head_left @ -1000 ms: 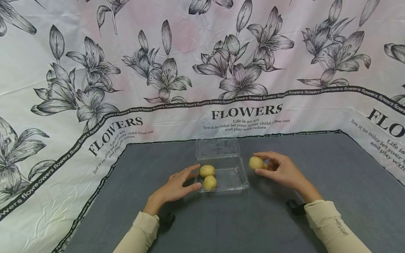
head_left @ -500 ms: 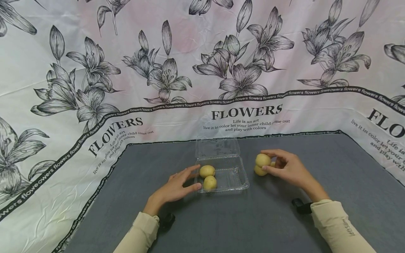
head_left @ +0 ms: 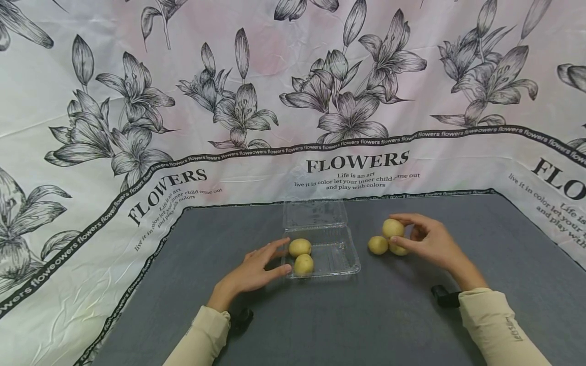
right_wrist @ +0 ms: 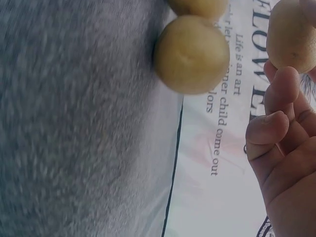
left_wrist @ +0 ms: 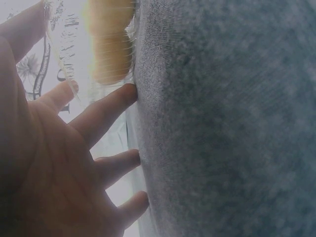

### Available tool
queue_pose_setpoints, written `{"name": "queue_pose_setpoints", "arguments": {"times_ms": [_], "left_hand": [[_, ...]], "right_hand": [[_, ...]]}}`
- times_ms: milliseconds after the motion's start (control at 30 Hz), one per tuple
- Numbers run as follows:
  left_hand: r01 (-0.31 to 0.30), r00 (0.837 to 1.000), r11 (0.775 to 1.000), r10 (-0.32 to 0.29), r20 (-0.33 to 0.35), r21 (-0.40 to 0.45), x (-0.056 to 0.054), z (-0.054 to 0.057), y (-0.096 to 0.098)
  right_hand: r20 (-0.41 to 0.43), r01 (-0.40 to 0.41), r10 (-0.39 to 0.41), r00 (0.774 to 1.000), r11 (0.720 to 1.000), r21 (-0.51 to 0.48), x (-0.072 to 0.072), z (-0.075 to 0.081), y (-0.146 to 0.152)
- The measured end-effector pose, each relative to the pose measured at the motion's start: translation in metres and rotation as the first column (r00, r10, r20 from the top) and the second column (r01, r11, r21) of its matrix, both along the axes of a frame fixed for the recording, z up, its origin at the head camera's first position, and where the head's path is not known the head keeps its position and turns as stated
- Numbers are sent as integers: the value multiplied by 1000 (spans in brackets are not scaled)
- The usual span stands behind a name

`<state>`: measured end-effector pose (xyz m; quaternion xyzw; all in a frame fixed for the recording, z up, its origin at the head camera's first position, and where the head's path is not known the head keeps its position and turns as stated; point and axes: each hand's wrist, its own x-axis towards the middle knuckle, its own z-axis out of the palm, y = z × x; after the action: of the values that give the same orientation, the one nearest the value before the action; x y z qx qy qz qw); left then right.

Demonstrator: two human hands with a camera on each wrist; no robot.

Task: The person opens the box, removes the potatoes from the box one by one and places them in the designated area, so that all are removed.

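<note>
My right hand [head_left: 432,240] pinches a small yellow potato [head_left: 393,228] between thumb and fingers. It is held up over two more potatoes on the table, one at the left [head_left: 378,245] and one partly hidden below the hand [head_left: 399,249]. In the right wrist view the held potato [right_wrist: 290,37] is apart from the potato [right_wrist: 192,55] lying on the cloth. A clear plastic box [head_left: 334,259] stands left of them with its lid raised. Two potatoes [head_left: 299,247] sit along its left side. My left hand [head_left: 252,270] rests at that side, fingers spread and fairly straight.
A grey cloth [head_left: 329,320] covers the table. Behind it and at the sides hangs a white flower-printed sheet [head_left: 256,178]. The raised clear lid [head_left: 315,213] leans back close to the sheet.
My right hand has moved right, away from the box, with the potato in its grip. The two potatoes on the table have come into fuller view. My left hand stays in place.
</note>
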<state>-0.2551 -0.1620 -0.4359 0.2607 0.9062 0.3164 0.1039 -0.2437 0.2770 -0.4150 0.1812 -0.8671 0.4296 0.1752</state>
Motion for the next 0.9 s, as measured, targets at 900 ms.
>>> {"name": "queue_pose_setpoints", "arguments": {"times_ms": [900], "left_hand": [[4,1000,1000,-4,1,0,1,2,0]], "right_hand": [[65,73,-77,995,996,57,2,-4,30]]}}
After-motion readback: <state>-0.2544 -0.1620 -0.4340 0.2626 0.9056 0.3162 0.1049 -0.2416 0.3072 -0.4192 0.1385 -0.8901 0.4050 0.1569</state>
